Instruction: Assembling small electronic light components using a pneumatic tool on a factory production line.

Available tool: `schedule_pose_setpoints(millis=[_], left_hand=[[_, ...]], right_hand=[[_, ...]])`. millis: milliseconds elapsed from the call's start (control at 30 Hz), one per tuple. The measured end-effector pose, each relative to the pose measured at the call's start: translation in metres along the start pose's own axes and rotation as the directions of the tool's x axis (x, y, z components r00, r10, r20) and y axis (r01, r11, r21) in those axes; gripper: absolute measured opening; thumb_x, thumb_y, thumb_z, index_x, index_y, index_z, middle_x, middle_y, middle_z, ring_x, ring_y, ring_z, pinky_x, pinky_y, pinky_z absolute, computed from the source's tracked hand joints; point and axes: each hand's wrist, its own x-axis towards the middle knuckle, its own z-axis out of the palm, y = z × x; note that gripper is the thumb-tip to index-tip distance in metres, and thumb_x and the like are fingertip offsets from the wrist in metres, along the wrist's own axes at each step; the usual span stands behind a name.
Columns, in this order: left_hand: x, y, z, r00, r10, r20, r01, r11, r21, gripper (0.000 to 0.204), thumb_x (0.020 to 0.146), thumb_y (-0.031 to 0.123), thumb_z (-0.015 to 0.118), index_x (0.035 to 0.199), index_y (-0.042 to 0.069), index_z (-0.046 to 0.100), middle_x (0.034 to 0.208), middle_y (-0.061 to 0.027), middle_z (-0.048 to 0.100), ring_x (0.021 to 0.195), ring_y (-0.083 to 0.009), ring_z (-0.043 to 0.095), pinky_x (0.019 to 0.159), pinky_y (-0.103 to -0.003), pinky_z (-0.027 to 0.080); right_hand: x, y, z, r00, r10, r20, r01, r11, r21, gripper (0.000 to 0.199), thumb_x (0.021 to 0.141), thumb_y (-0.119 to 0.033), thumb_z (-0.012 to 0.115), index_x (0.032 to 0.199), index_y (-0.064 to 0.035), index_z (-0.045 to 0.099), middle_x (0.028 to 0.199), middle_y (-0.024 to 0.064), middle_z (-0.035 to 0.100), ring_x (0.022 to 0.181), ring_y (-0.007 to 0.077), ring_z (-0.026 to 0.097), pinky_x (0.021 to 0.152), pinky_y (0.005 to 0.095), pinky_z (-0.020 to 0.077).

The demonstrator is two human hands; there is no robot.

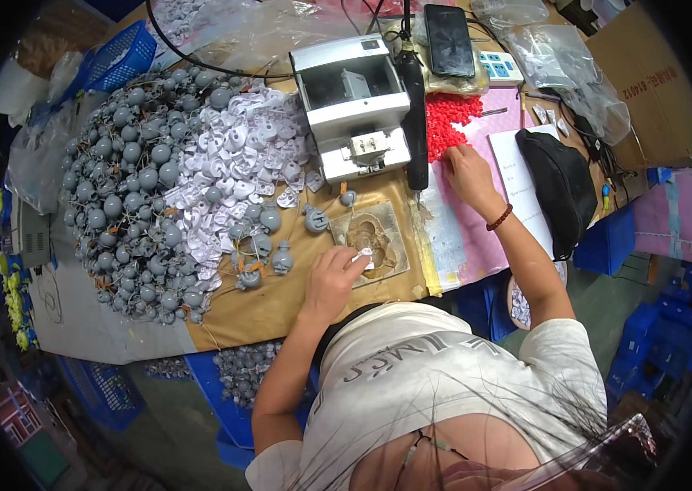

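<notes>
My left hand [331, 282] pinches a small white plastic piece [366, 258] over the hollow of a square mould-like plate [395, 255] at the table's front. My right hand [470, 176] is stretched to the near edge of a heap of small red pieces [448, 119], its fingertips drawn together; what they grip is too small to tell. Behind the plate stands a white and grey bench machine [354, 110]. Several grey round-headed parts [282, 259] lie left of the plate, beside a pile of white plastic pieces [235, 147].
A big heap of grey parts with cords [129, 176] covers the table's left. A black upright tool [415, 123] stands beside the machine. Farther right are a phone [449, 41], a power strip [500, 69], paper sheets [518, 176], a black pouch [559, 188] and a cardboard box [649, 82].
</notes>
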Motion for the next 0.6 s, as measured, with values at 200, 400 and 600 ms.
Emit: schedule_pose_setpoints(millis=[200,400,600], left_hand=[[-0.005,0.014,-0.007,0.995,-0.088,-0.046,0.089,0.996,0.029,0.025,0.078,0.014,0.077,0.101,0.009,0.071,0.106,-0.0037,0.069,0.112,-0.0269,0.062,0.086,-0.04,0.047],[0.015,0.024,0.009,0.982,-0.165,-0.088,0.162,0.986,-0.048,0.019,0.078,0.011,0.078,0.095,0.008,0.07,0.107,-0.0045,0.072,0.114,-0.0298,0.062,0.092,-0.042,0.045],[0.026,0.004,0.026,0.978,-0.203,-0.045,0.195,0.971,-0.141,0.022,0.08,0.009,0.076,0.1,0.01,0.067,0.126,-0.0088,0.062,0.127,-0.0334,0.049,0.102,-0.044,0.04]], right_hand=[[-0.003,0.001,0.002,0.995,-0.084,-0.047,0.082,0.996,-0.045,0.01,0.085,-0.014,0.067,0.087,-0.005,0.062,0.084,0.0132,0.062,0.082,0.0323,0.063,0.072,0.0444,0.0518],[-0.002,-0.005,-0.008,0.998,-0.055,-0.043,0.06,0.992,0.109,0.006,0.085,-0.008,0.067,0.088,-0.0047,0.063,0.086,0.0131,0.061,0.082,0.0297,0.063,0.071,0.0409,0.0526],[-0.002,-0.028,-0.024,0.994,0.092,0.063,-0.109,0.684,0.721,0.016,0.085,0.006,0.067,0.098,-0.0025,0.065,0.094,0.0041,0.059,0.09,0.0116,0.061,0.073,0.0243,0.0517]])
